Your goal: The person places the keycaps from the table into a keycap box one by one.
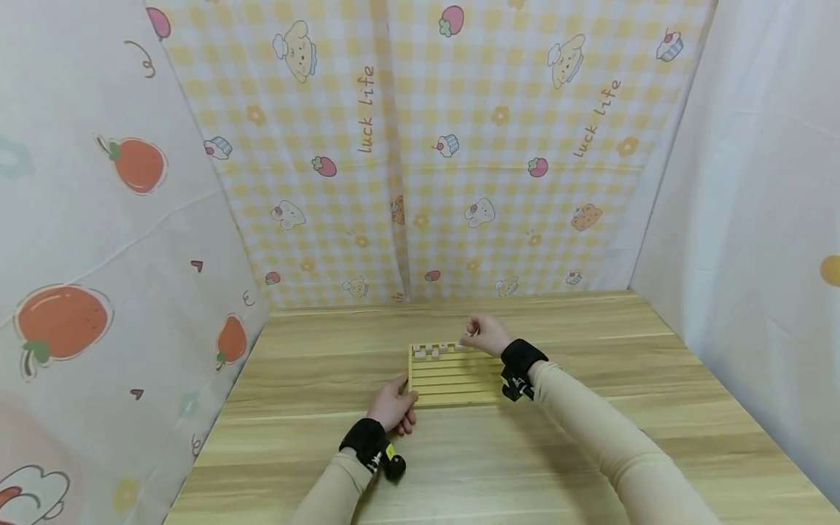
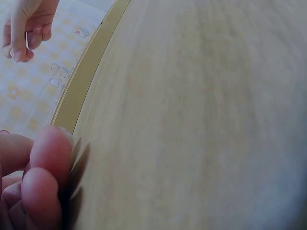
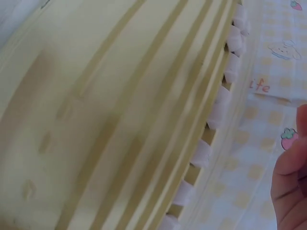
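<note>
A shallow yellow tray with parallel ridges lies on the table. Small white blocks shaped like keycaps stand in its far rows, mostly toward the left; the right wrist view shows a line of white blocks along one edge. My left hand grips the tray's near left corner, thumb over the rim and other fingers curled below. Over the far edge, my right hand has thumb and forefinger brought together, fingertips close to a white block. I cannot tell whether it pinches a block.
The tray rests on a wood-grain table. Behind it hangs a yellow checked curtain with cartoon prints. White cloth walls enclose both sides. Each wrist carries a black strap with a small camera.
</note>
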Motion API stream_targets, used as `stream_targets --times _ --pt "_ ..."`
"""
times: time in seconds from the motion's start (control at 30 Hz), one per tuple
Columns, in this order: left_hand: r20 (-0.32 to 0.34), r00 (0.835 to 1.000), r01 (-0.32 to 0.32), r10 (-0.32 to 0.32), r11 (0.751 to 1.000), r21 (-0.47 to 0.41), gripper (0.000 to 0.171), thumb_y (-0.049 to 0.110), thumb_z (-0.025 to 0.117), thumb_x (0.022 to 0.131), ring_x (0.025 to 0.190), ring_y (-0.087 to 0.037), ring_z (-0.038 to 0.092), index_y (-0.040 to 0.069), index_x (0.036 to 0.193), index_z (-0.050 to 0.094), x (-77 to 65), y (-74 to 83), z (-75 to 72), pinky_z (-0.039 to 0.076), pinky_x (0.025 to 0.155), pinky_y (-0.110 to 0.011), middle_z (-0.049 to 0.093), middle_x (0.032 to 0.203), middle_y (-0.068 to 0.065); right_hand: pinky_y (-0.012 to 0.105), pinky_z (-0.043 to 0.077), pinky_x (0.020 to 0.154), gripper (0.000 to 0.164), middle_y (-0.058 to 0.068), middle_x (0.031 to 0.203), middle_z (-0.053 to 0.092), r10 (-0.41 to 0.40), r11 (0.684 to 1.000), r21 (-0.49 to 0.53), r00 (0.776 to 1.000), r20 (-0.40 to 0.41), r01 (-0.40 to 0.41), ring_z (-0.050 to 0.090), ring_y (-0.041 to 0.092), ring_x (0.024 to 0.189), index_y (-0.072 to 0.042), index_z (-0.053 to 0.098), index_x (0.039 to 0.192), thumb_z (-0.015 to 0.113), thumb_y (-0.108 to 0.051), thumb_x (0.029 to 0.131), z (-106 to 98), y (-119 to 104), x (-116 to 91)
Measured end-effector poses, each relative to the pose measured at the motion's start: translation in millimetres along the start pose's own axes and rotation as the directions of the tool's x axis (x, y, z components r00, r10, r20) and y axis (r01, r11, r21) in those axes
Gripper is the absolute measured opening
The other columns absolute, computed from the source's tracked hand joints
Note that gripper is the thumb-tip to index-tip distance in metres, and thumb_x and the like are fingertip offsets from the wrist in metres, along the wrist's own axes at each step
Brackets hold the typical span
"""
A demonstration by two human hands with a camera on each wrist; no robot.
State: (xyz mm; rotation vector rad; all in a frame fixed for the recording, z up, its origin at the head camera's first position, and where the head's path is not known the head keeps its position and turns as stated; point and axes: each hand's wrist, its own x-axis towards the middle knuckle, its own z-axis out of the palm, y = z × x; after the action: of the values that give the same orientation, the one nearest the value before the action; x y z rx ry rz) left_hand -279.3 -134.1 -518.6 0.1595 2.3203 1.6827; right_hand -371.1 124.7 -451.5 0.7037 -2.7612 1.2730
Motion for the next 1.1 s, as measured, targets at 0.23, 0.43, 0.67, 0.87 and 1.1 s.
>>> stream_targets --times 0.23,0.43,0.67,0.87,1.1 --pt "-0.002 1.000 -0.007 0.007 1.000 0.017 0.063 0.016 0.053 0.100 0.041 -0.013 0.056 -0.002 0.152 0.022 0.3 1.4 -0.3 0.047 0.037 -0.027 0.060 0.056 -0.006 0.026 0.038 0.043 0.017 0.005 0.073 0.057 0.063 0.995 0.076 0.994 0.088 -0.069 0.041 0.012 0.044 -0.006 0.051 0.087 0.067 -0.006 0.089 18.2 7.9 8.7" --pt "-0.001 1.000 -0.006 0.006 1.000 0.017 0.063 0.016 0.052 0.100 0.041 -0.014 0.056 -0.002 0.152 0.022 1.5 3.7 -0.1 0.047 0.037 -0.027 0.060 0.057 -0.006 0.030 0.046 0.056 0.013 0.001 0.076 0.060 -0.003 0.988 -0.156 1.000 0.021 0.006 0.052 0.013 0.061 -0.006 0.061 0.084 0.074 -0.008 0.084 28.0 8.3 13.7" --pt "-0.007 1.000 -0.012 0.012 1.000 0.019 0.063 0.016 0.053 0.100 0.041 -0.014 0.056 -0.002 0.152 0.023 1.8 3.6 -1.1 0.047 0.036 -0.027 0.061 0.058 -0.008 0.031 0.048 0.065 0.005 -0.001 0.072 0.063 0.055 0.949 -0.310 0.998 -0.013 -0.057 0.054 0.014 0.066 -0.005 0.073 0.079 0.077 -0.008 0.079 36.6 -0.3 15.9" --pt "-0.004 1.000 -0.012 0.012 1.000 0.003 0.063 0.016 0.053 0.100 0.040 -0.015 0.056 -0.002 0.152 0.022 1.7 2.1 -0.7 0.047 0.036 -0.028 0.061 0.057 -0.009 0.032 0.051 0.065 0.006 0.000 0.084 0.070 0.127 0.917 -0.378 0.992 -0.019 -0.125 0.058 0.013 0.069 -0.011 0.078 0.086 0.075 -0.010 0.080 43.6 -7.6 14.2" --pt "0.004 1.000 -0.011 0.011 1.000 -0.006 0.064 0.016 0.053 0.099 0.040 -0.015 0.057 -0.003 0.152 0.022 1.0 0.1 -1.8 0.047 0.035 -0.028 0.061 0.056 -0.008 0.035 0.053 0.071 0.010 0.002 0.093 0.070 0.152 0.903 -0.403 0.988 -0.021 -0.148 0.062 0.017 0.079 -0.011 0.078 0.091 0.073 -0.013 0.083 49.0 -5.4 14.5"
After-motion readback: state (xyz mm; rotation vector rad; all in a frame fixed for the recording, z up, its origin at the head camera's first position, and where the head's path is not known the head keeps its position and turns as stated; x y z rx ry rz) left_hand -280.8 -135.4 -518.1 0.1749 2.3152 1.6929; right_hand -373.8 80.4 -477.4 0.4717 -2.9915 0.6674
